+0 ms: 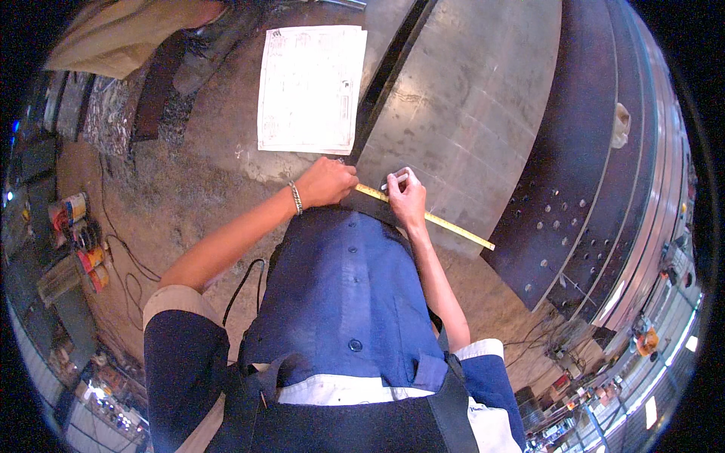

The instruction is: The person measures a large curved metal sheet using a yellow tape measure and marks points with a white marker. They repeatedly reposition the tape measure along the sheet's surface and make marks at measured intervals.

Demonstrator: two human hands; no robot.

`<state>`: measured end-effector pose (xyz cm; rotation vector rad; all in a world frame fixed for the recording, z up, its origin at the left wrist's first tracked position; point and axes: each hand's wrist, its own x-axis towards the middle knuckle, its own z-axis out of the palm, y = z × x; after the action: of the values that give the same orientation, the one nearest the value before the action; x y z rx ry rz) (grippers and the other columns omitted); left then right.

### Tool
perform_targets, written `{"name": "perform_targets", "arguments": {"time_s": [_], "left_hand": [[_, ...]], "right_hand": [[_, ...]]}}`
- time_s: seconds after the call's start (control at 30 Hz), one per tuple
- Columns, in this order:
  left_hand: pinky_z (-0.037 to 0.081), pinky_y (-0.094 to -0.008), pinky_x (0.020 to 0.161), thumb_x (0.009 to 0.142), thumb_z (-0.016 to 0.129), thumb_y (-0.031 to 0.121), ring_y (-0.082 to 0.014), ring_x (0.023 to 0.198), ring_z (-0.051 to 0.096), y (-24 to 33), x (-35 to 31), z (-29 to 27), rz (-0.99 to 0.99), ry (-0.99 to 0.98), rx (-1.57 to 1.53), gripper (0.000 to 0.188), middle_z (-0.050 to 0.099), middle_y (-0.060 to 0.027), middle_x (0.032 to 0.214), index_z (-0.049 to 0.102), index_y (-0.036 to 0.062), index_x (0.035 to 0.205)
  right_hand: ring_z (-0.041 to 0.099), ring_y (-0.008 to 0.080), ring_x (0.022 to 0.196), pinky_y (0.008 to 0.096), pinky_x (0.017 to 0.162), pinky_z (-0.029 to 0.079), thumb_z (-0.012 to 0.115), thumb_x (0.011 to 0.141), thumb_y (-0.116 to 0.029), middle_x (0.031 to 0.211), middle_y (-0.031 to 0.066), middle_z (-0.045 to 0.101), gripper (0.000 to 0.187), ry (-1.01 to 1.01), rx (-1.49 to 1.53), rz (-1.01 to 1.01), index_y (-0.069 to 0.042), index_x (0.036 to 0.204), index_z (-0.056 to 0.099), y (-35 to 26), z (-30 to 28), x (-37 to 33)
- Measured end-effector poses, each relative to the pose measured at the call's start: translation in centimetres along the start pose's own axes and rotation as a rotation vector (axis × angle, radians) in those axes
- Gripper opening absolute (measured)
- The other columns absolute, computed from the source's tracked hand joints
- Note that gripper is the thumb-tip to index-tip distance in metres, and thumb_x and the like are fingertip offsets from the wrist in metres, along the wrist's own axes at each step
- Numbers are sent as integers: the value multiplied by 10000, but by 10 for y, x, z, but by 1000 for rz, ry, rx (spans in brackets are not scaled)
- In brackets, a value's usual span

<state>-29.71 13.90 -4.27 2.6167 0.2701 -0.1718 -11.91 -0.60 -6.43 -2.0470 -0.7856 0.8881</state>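
Note:
A yellow tape measure point(462, 232) lies extended along the near edge of a large grey steel plate point(453, 128), running from my left hand out to the right. My left hand point(327, 181) is closed around the tape's left end; whether its case is inside the fingers is hidden. Just to the right, my right hand point(408, 198) pinches a short white stick, like chalk or a marker point(394, 181), right beside the tape. Beyond my left hand lies a white sheet with a printed drawing point(310, 90).
Dark steel plates with drilled holes point(555, 219) are stacked to the right, with a pale glove-like cloth point(621, 126) on them. A dark slot point(389, 72) runs beside the grey plate. Cables point(128, 257) trail over the dusty floor at left. Another person's sleeve point(128, 34) shows at far left.

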Motion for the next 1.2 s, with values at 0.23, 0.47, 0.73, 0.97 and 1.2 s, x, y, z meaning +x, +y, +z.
{"name": "perform_targets", "arguments": {"time_s": [0.23,0.47,0.73,0.97,1.2], "left_hand": [[545,-440,689,830,680,189,-295,791,671,1,-1,-3,-8,-16,-37,95,621,-74,846,672,98,858],[543,-434,699,835,672,187,-290,800,669,0,-1,-3,-12,-20,-44,84,618,-65,843,669,105,855],[543,-443,702,841,666,199,-293,802,669,-1,0,-3,-11,-24,-48,87,620,-64,845,669,112,852],[540,-458,681,839,656,189,-301,796,669,1,-5,-1,-4,-32,-39,79,625,-70,841,667,110,841],[539,-458,678,852,654,196,-303,795,668,-1,2,-7,-10,-44,-47,92,633,-72,848,678,107,859]], "right_hand": [[665,172,624,338,610,515,665,920,-194,697,129,693,206,-50,-91,15,-3,867,607,-11,3,-8],[679,206,623,349,605,519,673,907,-187,689,152,682,202,-14,-144,-30,-3,862,603,-9,7,-8],[671,378,659,451,613,511,665,905,-134,711,195,656,162,87,-212,-118,1,899,575,-16,15,-13],[664,155,611,310,542,514,616,996,-197,738,106,698,188,420,-44,-140,-12,965,610,-28,-18,11],[693,183,696,345,620,531,637,969,-187,775,106,717,155,529,25,19,-33,956,625,-7,-55,-1]]}}
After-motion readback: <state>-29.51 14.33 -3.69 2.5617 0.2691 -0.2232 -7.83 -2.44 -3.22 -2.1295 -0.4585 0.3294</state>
